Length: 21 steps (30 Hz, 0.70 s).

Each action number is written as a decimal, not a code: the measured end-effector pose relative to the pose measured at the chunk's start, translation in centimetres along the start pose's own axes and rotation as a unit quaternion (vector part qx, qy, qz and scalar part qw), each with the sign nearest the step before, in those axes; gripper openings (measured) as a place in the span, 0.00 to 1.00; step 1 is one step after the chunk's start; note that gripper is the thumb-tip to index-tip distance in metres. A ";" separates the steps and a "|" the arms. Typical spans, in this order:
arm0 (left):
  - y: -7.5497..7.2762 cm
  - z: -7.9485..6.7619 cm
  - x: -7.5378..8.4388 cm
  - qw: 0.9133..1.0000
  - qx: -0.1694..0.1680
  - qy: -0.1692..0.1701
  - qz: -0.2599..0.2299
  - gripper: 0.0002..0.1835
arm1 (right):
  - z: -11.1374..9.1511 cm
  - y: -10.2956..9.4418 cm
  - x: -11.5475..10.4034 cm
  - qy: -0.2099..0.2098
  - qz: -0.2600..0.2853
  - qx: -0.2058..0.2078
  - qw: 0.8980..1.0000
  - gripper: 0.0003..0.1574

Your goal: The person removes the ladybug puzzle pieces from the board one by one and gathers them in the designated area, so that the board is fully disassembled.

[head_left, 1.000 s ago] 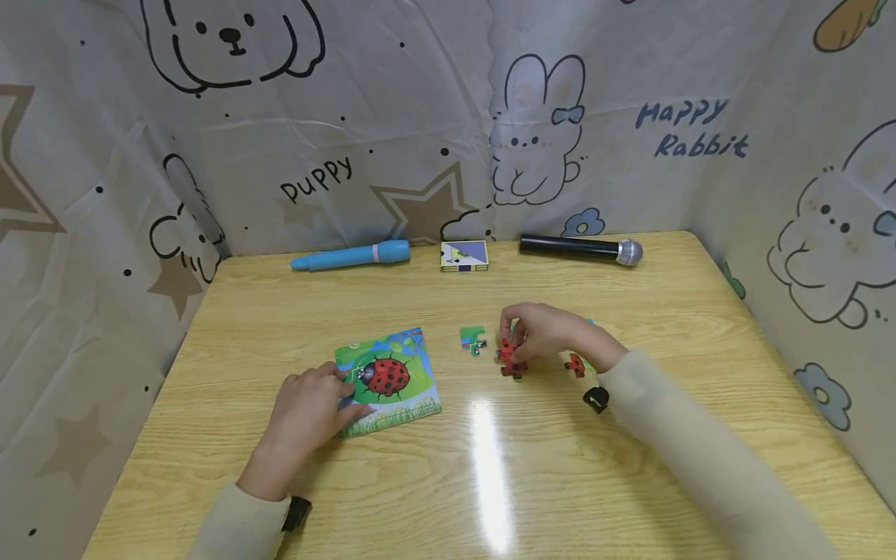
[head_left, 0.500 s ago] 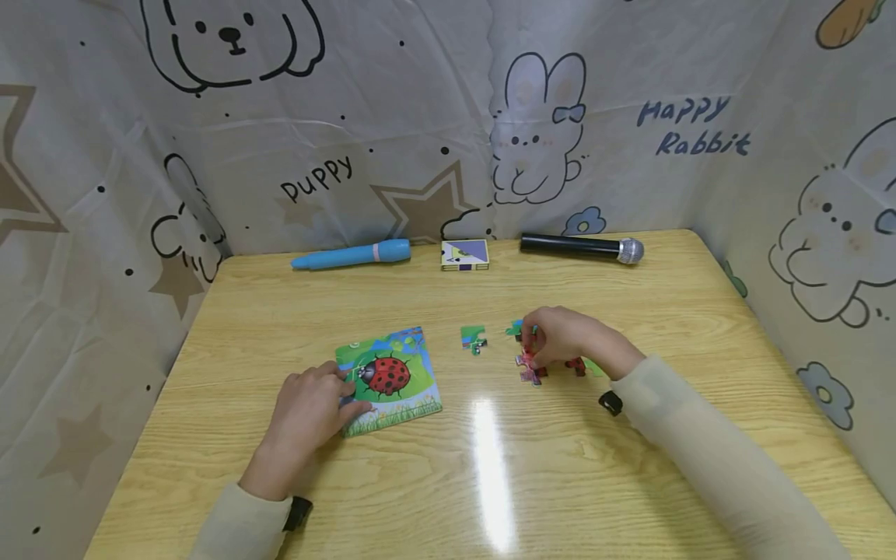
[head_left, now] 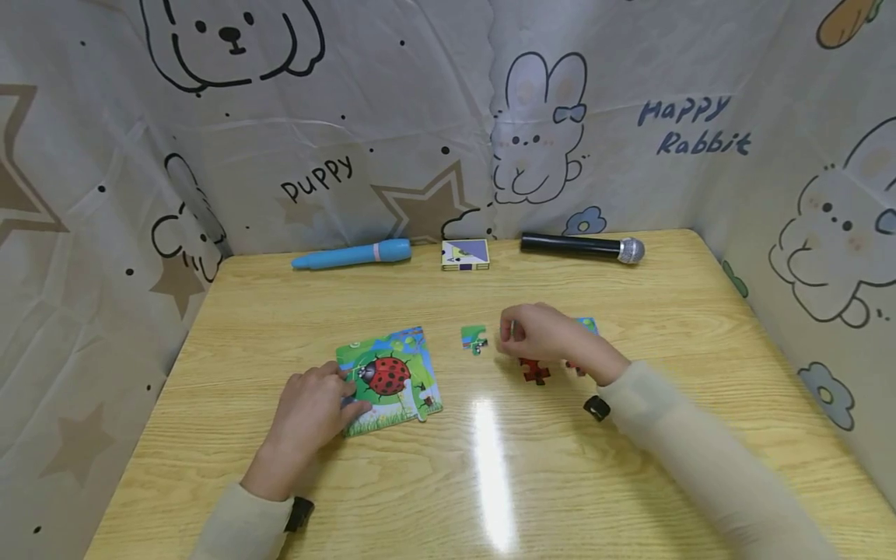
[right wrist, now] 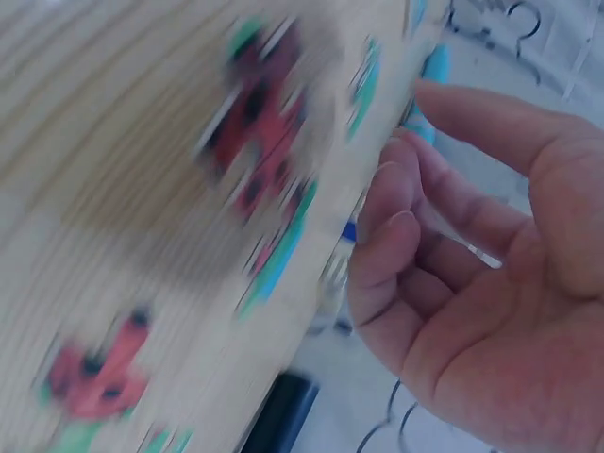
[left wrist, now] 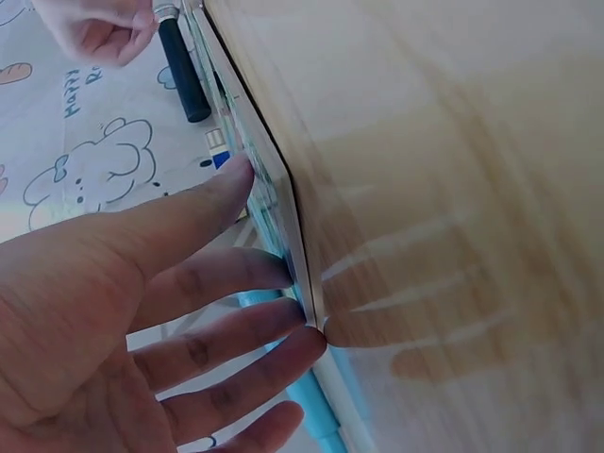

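A square ladybug puzzle board (head_left: 409, 346) lies on the table, left of the middle. My left hand (head_left: 308, 410) rests on its left side, thumb and fingertips touching the board; the left wrist view shows those fingers fairly straight along its edge. A loose puzzle piece (head_left: 422, 403) lies over the board's lower right corner, poking past its bottom edge. My right hand (head_left: 539, 334) hovers right of the board with nothing between thumb and loosely bent fingers. Nearest to it are a red puzzle piece (head_left: 535, 372) and a green and blue corner piece (head_left: 473, 340).
Another red piece (head_left: 576, 369) and a blue-edged piece (head_left: 588, 323) lie partly hidden behind the right forearm. Along the table's back edge are a blue pen-shaped object (head_left: 350, 255), a small card box (head_left: 465, 255) and a black microphone (head_left: 581, 247). Printed cloth hangs behind.
A puzzle piece now lies on the board's lower right corner. My right hand, over the red pieces half a second ago, is now slightly further left. My left hand stays put.
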<state>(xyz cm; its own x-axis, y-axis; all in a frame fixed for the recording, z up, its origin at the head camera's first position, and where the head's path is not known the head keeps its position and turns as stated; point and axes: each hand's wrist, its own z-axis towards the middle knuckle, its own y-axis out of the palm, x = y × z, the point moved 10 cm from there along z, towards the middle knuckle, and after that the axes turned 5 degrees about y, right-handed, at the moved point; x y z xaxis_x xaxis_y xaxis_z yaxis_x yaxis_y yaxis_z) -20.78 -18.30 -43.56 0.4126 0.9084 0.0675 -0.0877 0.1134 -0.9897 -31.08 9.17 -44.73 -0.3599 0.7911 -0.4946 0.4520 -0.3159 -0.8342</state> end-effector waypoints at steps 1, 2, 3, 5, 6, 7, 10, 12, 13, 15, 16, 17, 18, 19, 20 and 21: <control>0.1 0.0 -0.1 1.000 -0.004 -0.001 -0.003 0.19 | 0.2 0.0 -0.8 -0.012 0.003 0.010 1.000 0.07; 0.2 0.0 -0.1 1.000 -0.008 -0.002 -0.007 0.20 | 0.5 0.1 -1.6 -0.025 0.005 0.021 0.999 0.07; 0.3 0.0 -0.2 1.000 -0.014 -0.004 -0.010 0.21 | 0.7 0.2 -2.5 -0.039 0.006 0.030 0.999 0.07; 0.5 0.0 -0.3 1.000 -0.026 -0.005 -0.011 0.24 | 1.1 0.7 -4.4 -0.070 0.001 0.046 0.996 0.07; 0.6 -0.1 -0.3 0.999 -0.033 -0.006 -0.011 0.25 | 1.3 1.1 -5.3 -0.087 -0.002 0.053 0.995 0.07; 0.6 -0.1 -0.3 0.999 -0.038 -0.006 -0.009 0.25 | 1.4 1.5 -6.2 -0.104 -0.006 0.056 0.993 0.08; 0.7 -0.2 -0.4 0.999 -0.047 -0.010 0.000 0.27 | 2.0 3.1 -8.7 -0.137 -0.009 0.049 0.989 0.15; 0.7 -0.3 -0.5 0.999 -0.048 -0.014 0.006 0.28 | 2.4 4.1 -10.1 -0.147 -0.009 0.035 0.988 0.19; 0.7 -0.3 -0.5 0.999 -0.048 -0.015 0.009 0.29 | 2.7 4.7 -10.7 -0.150 -0.013 0.029 0.988 0.21; 0.7 -0.4 -0.5 0.999 -0.046 -0.018 0.009 0.31 | 3.2 5.6 -11.9 -0.154 -0.019 0.020 0.988 0.24; 0.7 -0.4 -0.5 0.999 -0.044 -0.019 0.005 0.32 | 3.4 6.1 -12.4 -0.156 -0.025 0.015 0.987 0.25; 0.7 -0.5 -0.4 0.999 -0.040 -0.018 0.001 0.32 | 3.7 6.5 -13.1 -0.163 -0.030 0.012 0.986 0.26; 0.7 -0.5 -0.4 0.999 -0.035 -0.016 -0.004 0.32 | 3.8 6.9 -13.7 -0.170 -0.031 0.008 0.985 0.27; 0.6 -0.6 -0.2 0.999 -0.028 -0.013 -0.010 0.32 | 4.0 7.3 -14.3 -0.179 -0.032 0.006 0.983 0.27; 0.5 -0.7 -0.1 1.000 -0.020 -0.010 -0.016 0.30 | 4.2 7.7 -14.9 -0.184 -0.031 0.000 0.982 0.27; 0.4 -0.8 0.2 1.000 -0.011 -0.005 -0.021 0.28 | 4.3 8.0 -15.5 -0.191 -0.032 -0.004 0.981 0.27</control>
<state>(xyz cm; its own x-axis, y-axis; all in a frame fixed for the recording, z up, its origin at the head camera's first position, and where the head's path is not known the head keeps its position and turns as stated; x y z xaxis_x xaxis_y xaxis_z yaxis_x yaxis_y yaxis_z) -19.99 -18.39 -44.07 0.4059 0.9072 0.1102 -0.0504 0.1426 -0.9885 -25.38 -7.89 -44.82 -0.6666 0.5545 -0.4981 0.4244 -0.2670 -0.8652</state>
